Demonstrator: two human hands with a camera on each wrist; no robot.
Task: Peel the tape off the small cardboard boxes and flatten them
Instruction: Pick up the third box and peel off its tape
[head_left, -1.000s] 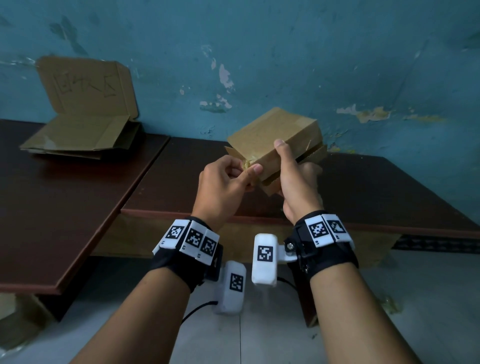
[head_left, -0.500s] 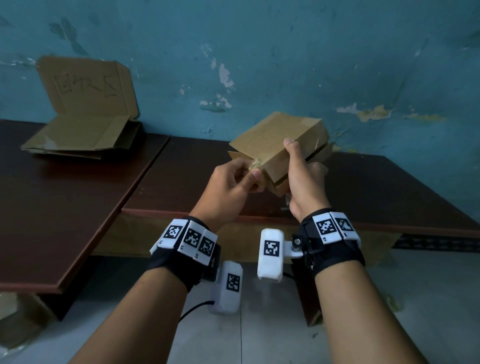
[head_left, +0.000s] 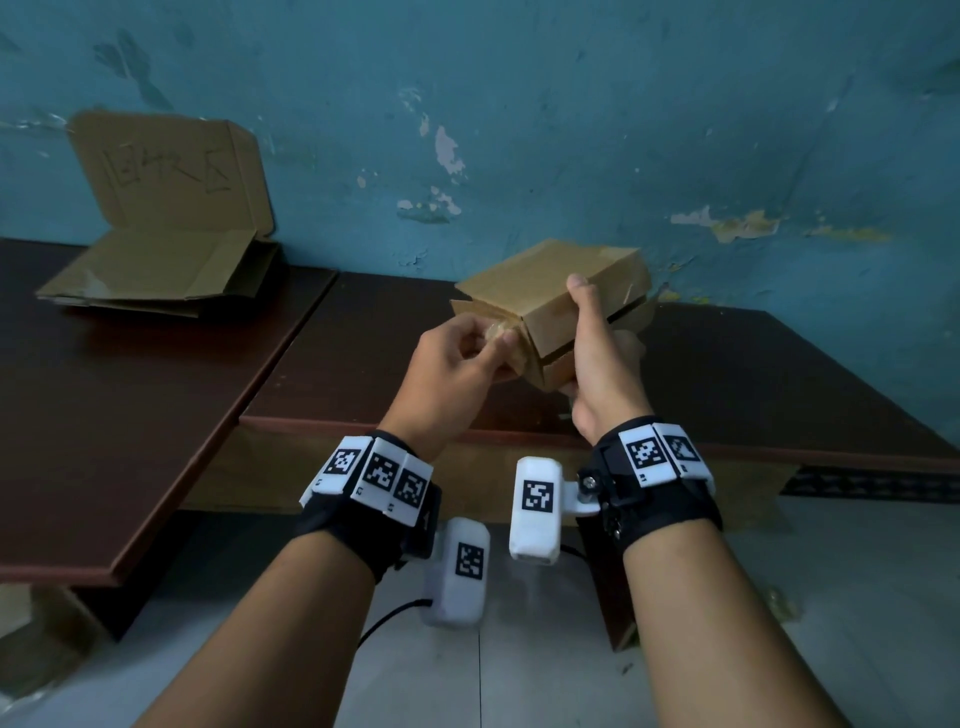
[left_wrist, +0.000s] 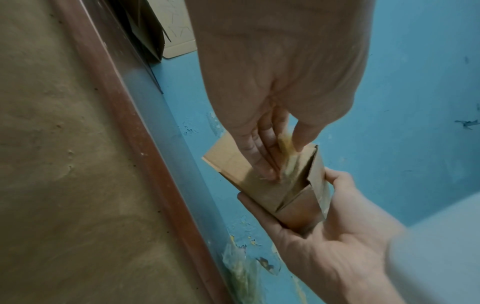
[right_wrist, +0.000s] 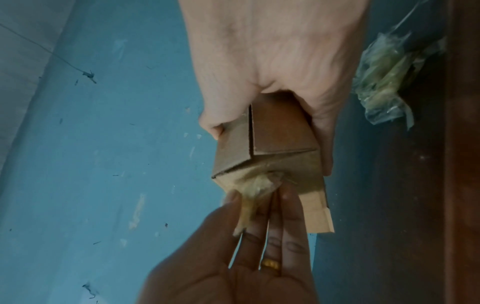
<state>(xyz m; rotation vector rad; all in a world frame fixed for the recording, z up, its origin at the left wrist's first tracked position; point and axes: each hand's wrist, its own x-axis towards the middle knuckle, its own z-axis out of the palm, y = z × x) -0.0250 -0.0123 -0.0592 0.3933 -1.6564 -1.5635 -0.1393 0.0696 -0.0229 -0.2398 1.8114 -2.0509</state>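
Head view showed the right hand (head_left: 605, 364) gripping the box (head_left: 550, 291); the left hand (head_left: 457, 358) pinched half-peeled tape (right_wrist: 255, 188) (flattening unstarted).

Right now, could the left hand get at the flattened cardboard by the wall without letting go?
Probably not. The left hand is pinching tape on the small box; the flattened cardboard lies well off on the far table.

Peeling blue wall (head_left: 571, 104) — dark tables (head_left: 130, 389)
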